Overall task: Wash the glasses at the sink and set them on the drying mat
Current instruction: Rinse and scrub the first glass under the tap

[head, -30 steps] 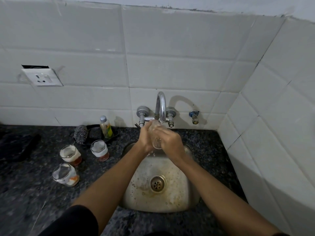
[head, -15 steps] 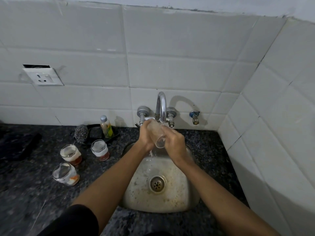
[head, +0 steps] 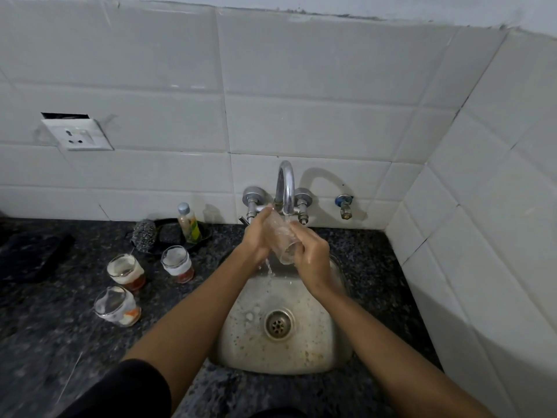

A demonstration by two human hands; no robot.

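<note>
A clear glass (head: 281,236) is tilted under the running tap (head: 285,188), above the steel sink (head: 238,342). My left hand (head: 256,236) holds its left side and my right hand (head: 310,251) grips its lower end. Water runs off the glass into the basin. Three dirty glasses stand on the dark counter to the left: one with a brown base (head: 126,271), one with a white band (head: 177,263), and one nearest me (head: 117,306). A dark mat (head: 30,254) lies at the far left.
A steel scrubber (head: 144,235), a black dish (head: 168,233) and a small soap bottle (head: 188,223) sit behind the glasses. A wall socket (head: 79,134) is up on the left. Tiled walls close in behind and on the right. A small valve (head: 344,205) juts out right of the tap.
The glass has tipped from upright to a slant under the water stream. My right hand has slid down to its lower end. Water now spills into the sink.
</note>
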